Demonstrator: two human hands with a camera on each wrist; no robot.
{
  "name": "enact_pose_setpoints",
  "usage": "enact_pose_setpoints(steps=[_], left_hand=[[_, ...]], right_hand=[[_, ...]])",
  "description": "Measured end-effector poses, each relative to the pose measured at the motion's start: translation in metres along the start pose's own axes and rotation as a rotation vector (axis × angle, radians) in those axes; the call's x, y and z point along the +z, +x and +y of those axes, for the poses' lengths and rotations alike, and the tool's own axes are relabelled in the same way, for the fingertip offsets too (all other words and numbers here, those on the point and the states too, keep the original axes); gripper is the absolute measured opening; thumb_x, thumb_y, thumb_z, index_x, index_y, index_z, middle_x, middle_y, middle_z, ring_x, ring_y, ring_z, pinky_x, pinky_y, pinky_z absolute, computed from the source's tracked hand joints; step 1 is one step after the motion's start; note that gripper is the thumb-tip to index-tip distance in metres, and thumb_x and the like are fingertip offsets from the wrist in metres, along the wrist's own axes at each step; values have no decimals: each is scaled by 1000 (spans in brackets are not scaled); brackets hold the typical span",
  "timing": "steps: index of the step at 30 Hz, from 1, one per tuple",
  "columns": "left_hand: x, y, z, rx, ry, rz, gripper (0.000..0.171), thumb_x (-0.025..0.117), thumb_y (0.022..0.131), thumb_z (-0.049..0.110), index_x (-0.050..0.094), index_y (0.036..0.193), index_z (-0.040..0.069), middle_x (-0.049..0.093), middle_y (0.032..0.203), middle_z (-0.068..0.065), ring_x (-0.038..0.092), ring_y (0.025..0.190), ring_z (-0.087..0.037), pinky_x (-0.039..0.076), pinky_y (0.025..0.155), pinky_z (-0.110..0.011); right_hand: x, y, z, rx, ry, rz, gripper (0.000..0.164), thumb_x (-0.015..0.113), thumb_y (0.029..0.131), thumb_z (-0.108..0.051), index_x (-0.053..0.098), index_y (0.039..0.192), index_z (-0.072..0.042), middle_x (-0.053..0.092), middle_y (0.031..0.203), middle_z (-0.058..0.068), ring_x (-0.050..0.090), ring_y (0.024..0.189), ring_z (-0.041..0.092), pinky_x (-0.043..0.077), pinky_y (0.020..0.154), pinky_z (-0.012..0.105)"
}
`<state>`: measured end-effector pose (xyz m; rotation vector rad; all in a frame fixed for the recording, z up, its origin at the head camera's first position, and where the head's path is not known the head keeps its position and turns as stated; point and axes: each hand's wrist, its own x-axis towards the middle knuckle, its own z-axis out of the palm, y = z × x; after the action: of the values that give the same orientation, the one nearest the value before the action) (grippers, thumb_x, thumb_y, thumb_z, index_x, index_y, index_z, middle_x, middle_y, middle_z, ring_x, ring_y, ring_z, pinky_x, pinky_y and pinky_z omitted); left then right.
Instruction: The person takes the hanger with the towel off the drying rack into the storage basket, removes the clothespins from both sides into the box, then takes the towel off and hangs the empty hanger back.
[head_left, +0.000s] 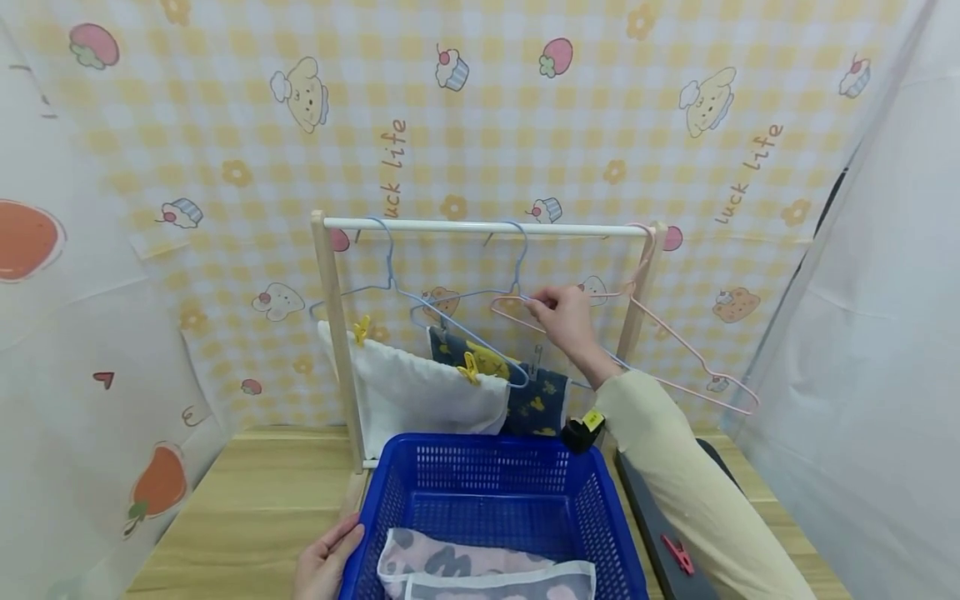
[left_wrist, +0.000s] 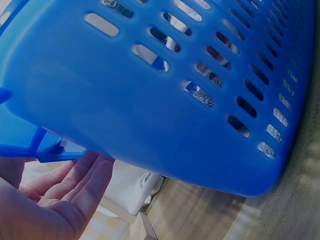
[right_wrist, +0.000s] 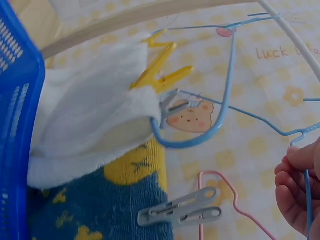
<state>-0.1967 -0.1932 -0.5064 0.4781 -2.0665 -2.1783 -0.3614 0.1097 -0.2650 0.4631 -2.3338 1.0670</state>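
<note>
My right hand (head_left: 564, 321) pinches a blue hanger (head_left: 520, 258) just below its hook, on the rack's white bar. In the right wrist view, its wire passes between thumb and curled fingers (right_wrist: 287, 185). From this hanger hangs a dark blue towel (head_left: 537, 408) with yellow patterns, held by grey clothespins (right_wrist: 180, 207). At the lower left, my left hand (head_left: 326, 562) holds the rim of a blue plastic basket (head_left: 480, 483). The left wrist view shows its fingers (left_wrist: 87, 187) under the rim, its thumb partly hidden. A pink-and-grey towel (head_left: 465, 560) lies inside the basket.
A second blue hanger (head_left: 390, 267) carries a white towel (head_left: 420, 392) with yellow clothespins (head_left: 362, 331). At the right, a pink hanger (head_left: 671, 333) hangs near the wooden post (head_left: 632, 333). A red clothespin (head_left: 677, 555) lies on a dark grey object (head_left: 652, 533) beside the basket.
</note>
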Motion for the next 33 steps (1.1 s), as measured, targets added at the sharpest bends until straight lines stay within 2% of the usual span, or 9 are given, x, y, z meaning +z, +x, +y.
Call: enact_pose_setpoints(steps=[4, 8, 12, 17, 23, 28, 33], left_hand=[[0, 0, 1, 6, 28, 0, 43, 64, 88, 11, 53, 119, -16, 63, 111, -20, 61, 75, 2, 53, 66, -16], [2, 0, 1, 15, 38, 8, 43, 64, 88, 12, 52, 119, -16, 61, 115, -22, 60, 76, 5, 52, 67, -13], [3, 0, 1, 25, 52, 13, 43, 64, 88, 12, 53, 119, -16, 61, 115, -22, 60, 75, 5, 52, 67, -13], [1, -1, 2, 20, 66, 26, 40, 64, 89, 12, 56, 117, -14, 62, 115, -21, 60, 73, 5, 52, 65, -14], [1, -2, 2, 3, 35, 12, 38, 65, 88, 11, 57, 116, -14, 67, 106, -15, 62, 72, 1, 54, 64, -16], [1, -2, 2, 4, 36, 10, 38, 65, 88, 11, 57, 116, -14, 66, 108, -16, 61, 73, 3, 53, 65, -15], [-1, -1, 3, 8, 54, 13, 39, 65, 88, 12, 57, 116, -14, 65, 110, -15, 60, 74, 5, 52, 66, -13]], right_hand=[[-8, 2, -5, 62, 35, 9, 15, 63, 90, -6, 69, 85, 6, 65, 73, 16, 53, 59, 14, 40, 51, 18], [-23, 6, -9, 84, 95, 60, 14, 62, 89, -3, 66, 85, 9, 64, 74, 17, 49, 57, 5, 40, 50, 14], [-42, 9, -13, 75, 104, 116, 15, 62, 90, -5, 67, 86, 9, 64, 75, 18, 51, 56, 4, 41, 48, 12], [-55, 8, -15, 69, 46, 127, 17, 64, 90, -12, 70, 89, 4, 66, 78, 17, 55, 60, 6, 44, 49, 12], [-69, 1, -13, 6, 45, 149, 16, 64, 90, -8, 69, 89, 6, 66, 78, 19, 55, 59, 3, 46, 52, 11], [-95, -6, -9, -31, -8, 176, 17, 64, 90, -10, 69, 88, 6, 66, 78, 18, 55, 59, 3, 43, 52, 9], [-127, -19, -6, -43, -47, 214, 18, 64, 89, -9, 69, 85, 8, 61, 64, -11, 51, 56, -6, 42, 51, 8]])
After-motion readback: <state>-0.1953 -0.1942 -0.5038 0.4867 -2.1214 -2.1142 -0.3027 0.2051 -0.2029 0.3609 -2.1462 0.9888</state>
